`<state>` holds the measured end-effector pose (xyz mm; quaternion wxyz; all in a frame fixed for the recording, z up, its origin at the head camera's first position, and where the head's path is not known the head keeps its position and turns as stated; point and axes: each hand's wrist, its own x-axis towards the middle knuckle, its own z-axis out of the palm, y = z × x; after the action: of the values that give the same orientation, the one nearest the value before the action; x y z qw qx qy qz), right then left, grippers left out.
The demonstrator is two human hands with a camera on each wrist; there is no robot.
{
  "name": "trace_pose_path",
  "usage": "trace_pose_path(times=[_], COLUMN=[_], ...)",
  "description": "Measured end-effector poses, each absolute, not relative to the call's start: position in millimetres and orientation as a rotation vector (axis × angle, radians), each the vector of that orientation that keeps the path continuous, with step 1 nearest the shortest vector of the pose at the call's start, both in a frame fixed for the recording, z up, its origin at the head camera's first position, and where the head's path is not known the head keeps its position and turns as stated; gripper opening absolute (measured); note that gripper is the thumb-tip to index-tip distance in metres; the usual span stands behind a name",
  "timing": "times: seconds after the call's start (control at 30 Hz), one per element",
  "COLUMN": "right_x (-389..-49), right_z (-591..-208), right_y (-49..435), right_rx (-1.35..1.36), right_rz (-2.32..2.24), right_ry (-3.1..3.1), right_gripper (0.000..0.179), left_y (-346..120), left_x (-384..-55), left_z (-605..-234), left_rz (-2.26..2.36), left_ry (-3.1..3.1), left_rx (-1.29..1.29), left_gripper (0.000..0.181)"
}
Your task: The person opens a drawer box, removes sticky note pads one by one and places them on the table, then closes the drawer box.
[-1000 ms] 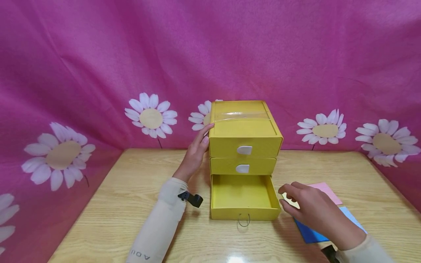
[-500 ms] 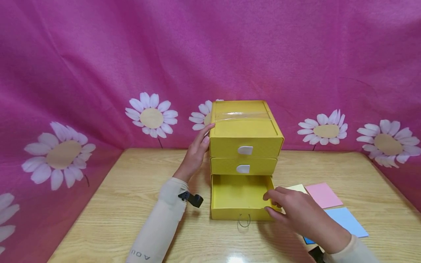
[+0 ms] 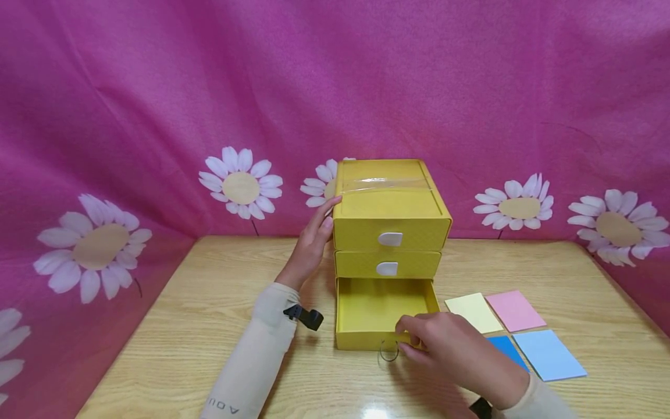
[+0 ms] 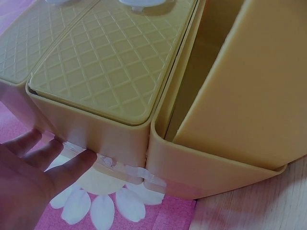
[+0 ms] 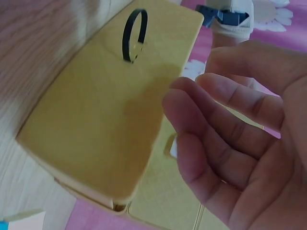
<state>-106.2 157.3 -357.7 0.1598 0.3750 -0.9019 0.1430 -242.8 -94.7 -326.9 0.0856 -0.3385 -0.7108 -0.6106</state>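
Note:
A yellow three-drawer box (image 3: 387, 201) stands on the table, with a strip of clear tape over its top. Its bottom drawer (image 3: 356, 341) is pulled out, showing its bare yellow floor. My left hand (image 3: 306, 250) rests its outstretched fingers along the box's left side; in the left wrist view those fingers (image 4: 72, 172) lie by the taped side wall. My right hand (image 3: 455, 352) is at the front of the bottom drawer, fingers loosely bent and holding nothing. Close to its fingertips is the drawer's thin dark loop handle (image 5: 127, 38), seen apart from them in the right wrist view.
Sticky-note pads lie to the right: pale yellow (image 3: 475, 312), pink (image 3: 516, 311), light blue (image 3: 551, 355), and dark blue (image 3: 508, 351), partly behind my right hand. White pull tabs (image 3: 389, 239) mark the two closed upper drawers. A pink flowered cloth (image 3: 335, 87) hangs behind the wooden table (image 3: 209, 302).
My right hand has moved left, from over the note pads, past the drawer's right corner, to its loop handle, uncovering the pads. My left hand and the box have stayed put.

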Motion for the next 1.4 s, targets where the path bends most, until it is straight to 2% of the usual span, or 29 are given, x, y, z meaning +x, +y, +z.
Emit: trace_pose_path(times=[0.2, 0.43, 0.63, 1.4], right_x=[-106, -106, -105, -109], right_z=[-361, -366, -376, -389], right_y=[146, 138, 133, 128], right_rx=[1.099, 1.074, 1.058, 0.992], right_rz=[0.402, 0.396, 0.341, 0.324], right_ry=[-2.603, -2.767, -2.762, -2.797], right_gripper=[0.022, 0.013, 0.021, 0.021], left_y=[-95, -95, -94, -94], left_x=[-242, -242, -242, -243], left_z=[-327, -327, -328, -326], left_rz=[-1.806, -1.819, -1.831, -1.844], left_ry=[-2.127, -2.129, -2.124, -2.101], left_rx=[-1.003, -1.0, -1.001, -1.019], left_gripper=[0.046, 0.046, 0.046, 0.046])
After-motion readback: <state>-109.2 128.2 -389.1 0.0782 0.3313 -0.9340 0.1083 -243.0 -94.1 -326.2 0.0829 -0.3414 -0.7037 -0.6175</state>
